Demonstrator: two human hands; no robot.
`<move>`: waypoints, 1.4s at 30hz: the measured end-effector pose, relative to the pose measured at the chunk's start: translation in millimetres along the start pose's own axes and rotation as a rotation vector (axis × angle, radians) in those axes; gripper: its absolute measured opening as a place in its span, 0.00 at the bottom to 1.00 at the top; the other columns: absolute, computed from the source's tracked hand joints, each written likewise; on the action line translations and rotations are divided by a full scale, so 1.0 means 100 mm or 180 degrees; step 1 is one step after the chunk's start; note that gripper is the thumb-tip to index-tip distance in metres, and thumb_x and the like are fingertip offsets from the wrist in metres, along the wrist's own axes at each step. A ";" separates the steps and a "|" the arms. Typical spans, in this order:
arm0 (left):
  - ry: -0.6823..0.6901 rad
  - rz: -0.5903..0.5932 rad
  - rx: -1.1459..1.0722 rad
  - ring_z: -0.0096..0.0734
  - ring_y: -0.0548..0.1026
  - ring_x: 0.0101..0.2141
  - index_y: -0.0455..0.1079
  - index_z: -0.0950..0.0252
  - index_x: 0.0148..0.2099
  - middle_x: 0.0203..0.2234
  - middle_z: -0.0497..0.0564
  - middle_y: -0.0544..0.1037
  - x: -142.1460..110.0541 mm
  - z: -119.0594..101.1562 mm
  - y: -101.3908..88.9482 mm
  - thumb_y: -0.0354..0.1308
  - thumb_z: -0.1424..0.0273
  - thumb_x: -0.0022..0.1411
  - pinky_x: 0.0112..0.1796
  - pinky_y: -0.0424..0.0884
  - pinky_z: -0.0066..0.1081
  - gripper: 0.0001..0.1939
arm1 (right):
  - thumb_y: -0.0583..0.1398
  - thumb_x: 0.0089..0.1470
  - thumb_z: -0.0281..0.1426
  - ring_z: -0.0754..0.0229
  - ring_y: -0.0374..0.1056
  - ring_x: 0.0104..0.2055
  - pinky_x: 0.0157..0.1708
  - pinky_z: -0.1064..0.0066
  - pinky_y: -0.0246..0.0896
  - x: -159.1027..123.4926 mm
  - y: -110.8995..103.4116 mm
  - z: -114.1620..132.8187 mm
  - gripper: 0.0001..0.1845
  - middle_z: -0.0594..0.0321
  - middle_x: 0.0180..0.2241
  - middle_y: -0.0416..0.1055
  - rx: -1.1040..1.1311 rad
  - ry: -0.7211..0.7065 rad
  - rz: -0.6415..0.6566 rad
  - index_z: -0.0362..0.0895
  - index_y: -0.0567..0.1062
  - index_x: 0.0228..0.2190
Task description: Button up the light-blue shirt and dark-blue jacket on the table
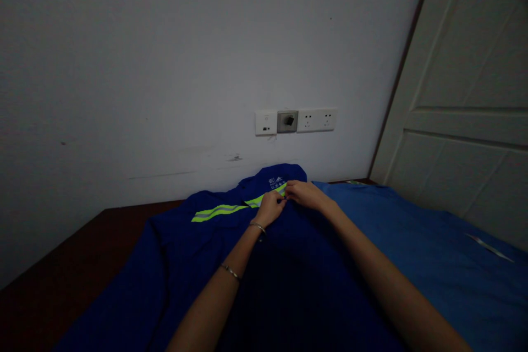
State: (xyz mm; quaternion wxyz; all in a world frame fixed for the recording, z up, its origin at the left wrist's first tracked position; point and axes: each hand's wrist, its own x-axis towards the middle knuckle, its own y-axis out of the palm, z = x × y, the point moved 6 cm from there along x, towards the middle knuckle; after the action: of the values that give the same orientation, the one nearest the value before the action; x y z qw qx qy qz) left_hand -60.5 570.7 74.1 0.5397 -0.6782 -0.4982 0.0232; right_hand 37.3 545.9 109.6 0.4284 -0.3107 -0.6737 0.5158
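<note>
A dark blue work jacket with a yellow-green and grey reflective stripe across its chest lies spread out in front of me. White printing shows on the fabric just above the stripe. My left hand has its fingers pinched on the jacket front, by the stripe. Right beside it, my right hand pinches the fabric too, at the stripe's right end. The fingertips of both hands almost meet, and the exact bit of cloth between them is too small and dark to make out. Two bracelets circle my left wrist and forearm.
The jacket rests on a dark reddish-brown surface against a pale wall. Sockets and a switch panel sit on the wall. To the right lies lighter blue cloth, below a panelled white door.
</note>
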 end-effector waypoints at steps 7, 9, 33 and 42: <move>0.0070 -0.0025 -0.0242 0.27 0.70 0.28 0.76 0.66 0.31 0.26 0.50 0.75 -0.01 0.06 0.00 0.56 0.72 0.56 0.31 0.61 0.25 0.08 | 0.54 0.54 0.29 0.61 0.66 0.36 0.31 0.75 0.54 -0.02 0.02 -0.05 0.07 0.60 0.37 0.68 0.0483 -0.0083 -0.0240 0.44 0.72 0.31; 0.0088 -0.0059 -0.0376 0.26 0.69 0.28 0.76 0.66 0.30 0.25 0.49 0.74 -0.01 0.07 -0.01 0.56 0.72 0.57 0.31 0.61 0.25 0.07 | 0.54 0.54 0.29 0.62 0.65 0.36 0.33 0.75 0.54 -0.02 0.04 -0.08 0.07 0.60 0.35 0.68 0.0734 -0.0122 -0.0357 0.43 0.72 0.30; 0.0157 -0.0717 -0.0166 0.28 0.69 0.31 0.75 0.67 0.30 0.27 0.51 0.74 -0.05 0.06 0.05 0.55 0.73 0.57 0.35 0.63 0.27 0.08 | 0.58 0.47 0.36 0.62 0.64 0.33 0.38 0.70 0.58 0.03 0.33 -0.40 0.11 0.62 0.28 0.71 0.2581 0.0618 -0.1043 0.40 0.73 0.25; 0.0527 -0.0651 0.0418 0.31 0.67 0.33 0.72 0.68 0.30 0.27 0.53 0.72 -0.14 -0.02 0.09 0.52 0.74 0.60 0.38 0.63 0.31 0.09 | 0.61 0.46 0.42 0.72 0.59 0.18 0.13 0.82 0.47 -0.20 0.33 -0.53 0.17 0.63 0.20 0.69 0.3705 0.2339 0.0281 0.39 0.73 0.22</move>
State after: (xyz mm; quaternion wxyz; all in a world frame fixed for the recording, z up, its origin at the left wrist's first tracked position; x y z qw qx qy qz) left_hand -60.9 560.3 61.0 0.6217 -0.5867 -0.5159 -0.0554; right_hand 93.0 560.8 78.3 0.7047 -0.2119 -0.0849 0.6717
